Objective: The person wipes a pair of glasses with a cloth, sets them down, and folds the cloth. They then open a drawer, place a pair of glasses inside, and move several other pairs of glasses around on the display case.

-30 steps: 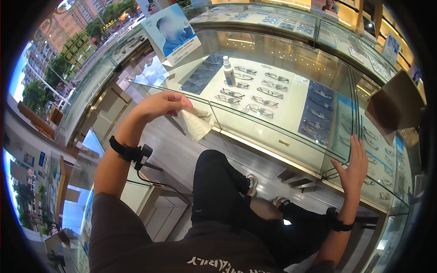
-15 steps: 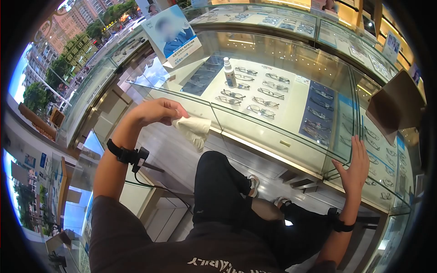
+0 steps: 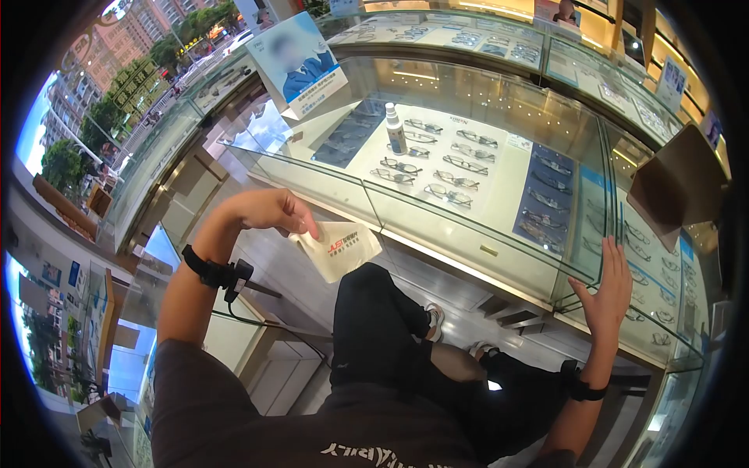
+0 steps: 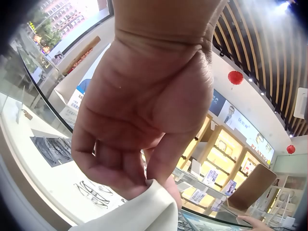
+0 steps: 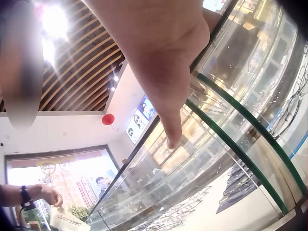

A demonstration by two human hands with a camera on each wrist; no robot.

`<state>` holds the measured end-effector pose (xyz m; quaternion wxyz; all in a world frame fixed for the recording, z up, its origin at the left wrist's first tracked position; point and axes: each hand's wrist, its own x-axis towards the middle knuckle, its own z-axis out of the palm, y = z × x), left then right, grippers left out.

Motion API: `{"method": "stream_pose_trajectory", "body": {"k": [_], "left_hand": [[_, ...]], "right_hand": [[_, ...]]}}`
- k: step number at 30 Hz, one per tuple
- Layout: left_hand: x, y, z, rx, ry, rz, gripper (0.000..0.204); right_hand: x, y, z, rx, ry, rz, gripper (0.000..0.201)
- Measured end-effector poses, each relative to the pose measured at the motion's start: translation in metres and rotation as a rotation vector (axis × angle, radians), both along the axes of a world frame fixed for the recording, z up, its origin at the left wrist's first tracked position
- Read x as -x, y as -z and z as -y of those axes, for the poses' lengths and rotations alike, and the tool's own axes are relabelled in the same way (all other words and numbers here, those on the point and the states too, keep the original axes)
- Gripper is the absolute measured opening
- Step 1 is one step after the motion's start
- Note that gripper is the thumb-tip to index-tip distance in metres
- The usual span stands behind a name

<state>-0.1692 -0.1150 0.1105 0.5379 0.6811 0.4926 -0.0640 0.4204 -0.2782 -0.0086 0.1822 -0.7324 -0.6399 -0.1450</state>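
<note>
My left hand (image 3: 269,212) pinches one corner of a cream lens-cleaning cloth (image 3: 339,253) between thumb and fingertips. The cloth hangs spread, with red and dark print facing up, in front of the glass display counter (image 3: 488,248) and beside my knee. In the left wrist view the cloth (image 4: 144,211) is folded over where the thumb grips it. At the counter's right end my right hand (image 3: 607,288) lies with straight fingers at the glass edge, thumb spread apart. A white spray bottle (image 3: 395,132) stands upright on the counter top, out of reach of both hands' fingers.
Several rows of eyeglasses (image 3: 466,164) lie inside the counter under the glass. A poster stand (image 3: 296,62) is at the back left, and a brown panel (image 3: 677,187) stands at the right. My dark-trousered knee (image 3: 367,296) is below the cloth.
My left hand has moved down and toward my body with the cloth. The cloth has gone from hanging crumpled to spread flat, its print now showing. My right hand has stayed in place.
</note>
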Motion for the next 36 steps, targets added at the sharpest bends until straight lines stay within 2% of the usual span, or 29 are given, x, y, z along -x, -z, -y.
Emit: {"method": "stream_pose_trajectory", "body": {"k": [4, 6, 10, 12, 13, 16, 17, 19, 20, 22, 23, 25, 27, 29, 31, 32, 33, 36], "left_hand": [[-0.002, -0.002, 0.001, 0.040, 0.068, 0.049, 0.029], [-0.012, -0.008, 0.009, -0.042, -0.038, 0.224, 0.036], [-0.019, -0.015, 0.014, -0.108, -0.062, 0.207, 0.039], [-0.025, -0.011, 0.020, -0.354, 0.055, 0.155, 0.038], [-0.029, -0.012, 0.023, -0.356, 0.059, 0.154, 0.038], [-0.034, -0.008, 0.032, -0.688, -0.050, 0.282, 0.038], [-0.032, -0.007, 0.031, -0.687, -0.050, 0.282, 0.038], [-0.031, -0.006, 0.029, -1.122, -0.221, 0.444, 0.048], [-0.031, -0.010, 0.026, -1.123, -0.225, 0.445, 0.048], [-0.038, -0.032, 0.019, -1.671, -0.245, 0.552, 0.068], [-0.041, -0.043, 0.018, -1.806, -0.245, 0.469, 0.090], [-0.053, -0.049, 0.000, -1.773, -0.380, 0.708, 0.099], [-0.042, -0.043, -0.029, -1.702, -0.658, 0.474, 0.099], [-0.049, -0.020, -0.050, -1.324, -0.758, 0.605, 0.085], [-0.056, 0.005, -0.063, -1.090, -0.733, 0.633, 0.055], [-0.058, 0.012, -0.061, -0.912, -0.787, 0.645, 0.037], [-0.058, 0.015, -0.062, -0.817, -0.774, 0.640, 0.029], [-0.060, 0.035, -0.071, -0.701, -0.798, 0.781, 0.026]], "right_hand": [[0.004, -0.005, 0.002, 0.016, 0.000, -0.018, 0.091], [0.002, -0.002, 0.001, 0.009, -0.001, -0.006, 0.093], [0.003, -0.003, 0.002, -0.001, 0.000, -0.007, 0.094], [0.003, -0.003, 0.001, 0.002, 0.001, -0.011, 0.094], [0.002, -0.003, 0.002, 0.007, 0.003, -0.015, 0.094], [0.002, -0.003, 0.002, 0.010, 0.001, -0.016, 0.094], [0.003, -0.003, 0.002, 0.011, 0.001, -0.016, 0.094], [0.003, -0.003, 0.002, 0.003, 0.007, 0.000, 0.094], [0.003, -0.003, 0.002, 0.002, 0.003, 0.004, 0.094], [0.003, -0.004, 0.002, 0.010, 0.003, -0.013, 0.094], [0.003, -0.004, 0.002, 0.007, -0.002, -0.009, 0.094], [0.003, -0.003, 0.001, 0.005, -0.001, -0.003, 0.094], [0.002, -0.001, 0.001, -0.001, -0.008, 0.003, 0.094], [0.001, 0.000, 0.000, -0.007, -0.007, 0.009, 0.094], [-0.002, 0.002, 0.000, -0.015, -0.016, 0.010, 0.094], [-0.002, 0.002, 0.001, -0.017, -0.006, 0.011, 0.094], [-0.001, 0.001, 0.001, -0.021, -0.014, 0.007, 0.094], [0.002, -0.002, 0.002, -0.011, -0.013, 0.001, 0.094]]}}
